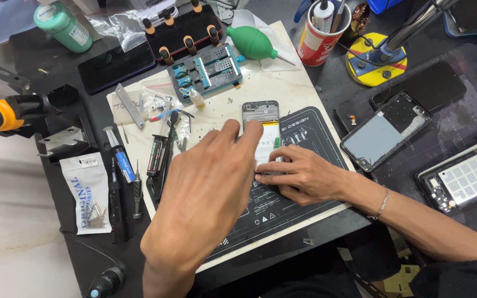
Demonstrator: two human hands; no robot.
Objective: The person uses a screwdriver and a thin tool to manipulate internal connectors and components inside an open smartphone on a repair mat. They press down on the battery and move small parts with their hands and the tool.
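Observation:
An opened phone (pixel 262 118) lies back-up on a dark work mat (pixel 305 138), its upper circuit area and yellow-edged battery showing. My left hand (pixel 208 193) reaches over it from the near left, fingertips resting on the phone's left edge and middle. My right hand (pixel 299 174) comes in from the right with its fingers pressed flat on the phone's lower end. Neither hand holds a tool. The lower half of the phone is hidden under my fingers.
Screwdrivers and tweezers (pixel 158 154) lie left of the mat, next to a white packet (pixel 88 193). A blue-grey fixture (pixel 208 69), green air blower (pixel 252 41) and red tool cup (pixel 318 33) stand behind. Another phone frame (pixel 385 129) and a circuit-board tray (pixel 465 176) lie to the right.

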